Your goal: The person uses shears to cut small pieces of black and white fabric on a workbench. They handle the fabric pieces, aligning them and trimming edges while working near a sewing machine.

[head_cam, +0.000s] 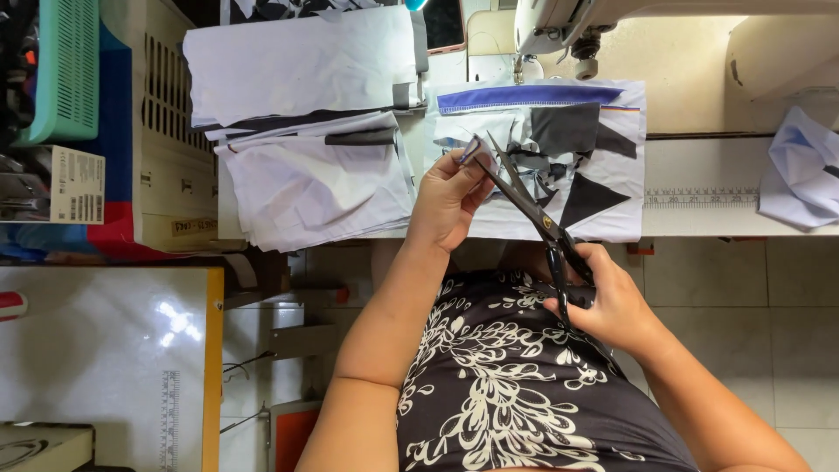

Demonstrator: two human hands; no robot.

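Scissors (535,214), gripped by right-hand fingers (603,301), point up-left toward left-pinched fabric piece (476,150).

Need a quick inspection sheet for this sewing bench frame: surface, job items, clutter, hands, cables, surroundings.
Surface: pale sewing table, built-in ruler strip.
Job's things: black scissors, blades open at a small fabric piece.
Clutter: white fabric stack; black and white cut pieces; crumpled cloth.
Grippers: left hand pinches the fabric piece; right hand holds the scissors.
Cables: thin wires near floor.
Surroundings: sewing machine, green basket, tiled floor.
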